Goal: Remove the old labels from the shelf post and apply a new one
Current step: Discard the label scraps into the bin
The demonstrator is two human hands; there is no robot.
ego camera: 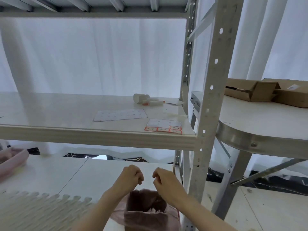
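Note:
The grey perforated shelf post (210, 97) rises at the right of the white shelf (66, 114); I see no label on its visible face. A sheet of red-bordered labels (164, 126) lies at the shelf's front right corner, with a larger sheet (120, 115) to its left. My left hand (131, 176) and my right hand (162, 178) hover a little apart below the shelf, above a bin lined with a pink bag (146, 209). Both have fingers curled closed; whether either pinches a scrap is too small to tell.
A white spray bottle (146, 100) lies on its side at the back of the shelf. Cardboard boxes (270, 92) sit on a round-edged table (260, 140) to the right. A pink object (11, 162) rests at the far left. White curtains hang behind.

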